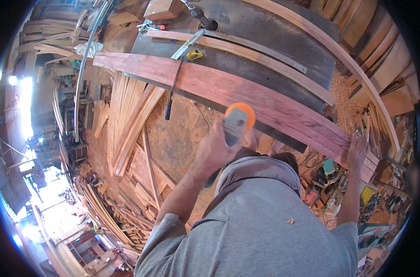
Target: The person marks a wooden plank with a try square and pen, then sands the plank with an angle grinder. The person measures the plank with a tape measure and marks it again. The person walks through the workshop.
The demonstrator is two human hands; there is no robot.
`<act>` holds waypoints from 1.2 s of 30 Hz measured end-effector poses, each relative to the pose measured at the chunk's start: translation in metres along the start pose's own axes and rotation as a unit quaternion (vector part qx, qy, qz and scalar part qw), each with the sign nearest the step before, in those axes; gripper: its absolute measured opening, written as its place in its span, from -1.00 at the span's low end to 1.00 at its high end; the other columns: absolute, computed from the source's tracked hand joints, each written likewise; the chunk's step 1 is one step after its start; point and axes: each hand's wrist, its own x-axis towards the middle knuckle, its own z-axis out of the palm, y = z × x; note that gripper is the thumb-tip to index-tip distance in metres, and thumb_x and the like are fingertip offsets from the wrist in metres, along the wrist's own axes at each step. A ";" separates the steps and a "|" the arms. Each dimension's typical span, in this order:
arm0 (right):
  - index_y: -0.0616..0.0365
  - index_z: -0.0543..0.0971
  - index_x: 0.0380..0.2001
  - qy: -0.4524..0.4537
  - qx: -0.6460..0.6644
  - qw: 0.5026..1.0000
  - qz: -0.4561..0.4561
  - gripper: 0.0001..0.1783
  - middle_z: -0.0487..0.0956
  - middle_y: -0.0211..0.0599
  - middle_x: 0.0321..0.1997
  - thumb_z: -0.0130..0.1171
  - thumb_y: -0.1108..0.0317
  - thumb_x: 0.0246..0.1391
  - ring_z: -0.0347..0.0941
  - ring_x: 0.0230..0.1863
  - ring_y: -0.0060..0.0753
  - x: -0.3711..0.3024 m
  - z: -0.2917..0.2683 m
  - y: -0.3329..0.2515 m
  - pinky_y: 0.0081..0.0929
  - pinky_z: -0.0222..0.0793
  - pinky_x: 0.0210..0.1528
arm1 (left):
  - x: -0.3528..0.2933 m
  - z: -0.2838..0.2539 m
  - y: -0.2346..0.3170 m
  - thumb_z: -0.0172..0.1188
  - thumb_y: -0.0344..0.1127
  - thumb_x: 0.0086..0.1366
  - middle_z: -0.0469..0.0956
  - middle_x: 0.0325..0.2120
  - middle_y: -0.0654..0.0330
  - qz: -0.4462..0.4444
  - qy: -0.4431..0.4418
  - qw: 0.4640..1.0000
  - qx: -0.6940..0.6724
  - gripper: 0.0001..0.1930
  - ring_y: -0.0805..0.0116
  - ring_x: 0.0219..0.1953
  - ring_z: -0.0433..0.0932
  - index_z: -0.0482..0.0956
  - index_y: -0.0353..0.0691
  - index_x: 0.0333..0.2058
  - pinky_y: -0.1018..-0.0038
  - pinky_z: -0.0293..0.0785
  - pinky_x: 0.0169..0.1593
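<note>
My left hand [213, 150] is closed round a grey hand-held tool with a round orange face [241, 116]. Motion blurs it, so its kind is unclear. It is near the front edge of a long reddish board [210, 85] that lies across a dark table [251, 57]. Toward the board's right end, past the table, my right hand [357, 150] lies across the wood with its fingers over the far edge. A bar clamp [175, 83] with a dark handle crosses the board at the left.
On the table are a yellow tape measure [194, 55], a metal square [188, 45], narrow wooden strips [265, 61] and a wooden block [163, 9]. Long planks [131, 120] lean at the left. Curved wood [353, 64] arcs across the right; tools and scraps clutter the floor there.
</note>
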 end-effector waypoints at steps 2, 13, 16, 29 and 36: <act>0.20 0.58 0.07 0.000 0.000 1.000 -0.001 -0.58 0.58 -0.08 0.16 -0.06 0.10 0.47 0.41 0.21 0.10 -0.002 0.006 0.010 -0.05 0.23 0.31 | -0.006 0.011 -0.004 0.45 -0.03 0.13 0.65 -0.18 -0.29 0.056 -0.010 0.997 0.054 -0.09 -0.30 -0.09 0.67 0.13 -0.30 0.30 0.03 0.60 -0.04; 0.15 0.59 -0.04 -0.053 -0.218 0.970 -0.091 -0.62 0.60 -0.02 0.03 -0.07 0.12 0.42 0.45 0.13 0.09 -0.023 0.037 0.046 -0.02 0.27 0.25 | -0.009 0.007 0.013 0.42 -0.01 0.18 0.65 -0.07 -0.14 0.062 -0.011 0.996 0.056 -0.24 -0.20 -0.04 0.67 0.27 -0.21 0.22 0.07 0.60 0.00; 0.10 0.59 -0.05 -0.024 -0.166 0.978 -0.121 -0.73 0.59 -0.07 0.09 0.04 0.23 0.32 0.44 0.14 0.10 -0.003 -0.001 -0.001 0.03 0.27 0.24 | 0.004 0.011 -0.009 0.47 -0.09 0.13 0.67 -0.09 -0.11 -0.017 0.021 0.994 -0.106 -0.22 -0.20 -0.09 0.69 0.28 -0.19 0.24 0.09 0.61 -0.03; 0.23 0.56 0.15 0.127 0.039 0.963 0.235 -0.41 0.51 0.08 0.26 0.00 -0.10 0.43 0.42 0.27 0.13 -0.072 -0.011 0.174 -0.04 0.31 0.32 | -0.037 0.120 0.157 0.42 -0.07 0.14 0.57 0.00 -0.29 0.151 -0.092 0.981 0.081 -0.19 -0.29 0.04 0.59 0.20 -0.23 0.25 -0.04 0.55 0.05; 0.14 0.41 0.36 -0.053 0.583 0.726 0.362 -0.20 0.50 -0.16 0.28 -0.03 -0.31 0.38 0.39 0.29 -0.29 -0.070 -0.002 0.199 -0.35 0.21 0.37 | -0.004 0.129 0.205 0.44 -0.10 0.10 0.56 -0.01 -0.32 0.180 -0.101 0.973 0.103 -0.16 -0.34 0.01 0.59 0.20 -0.32 0.25 -0.03 0.56 0.03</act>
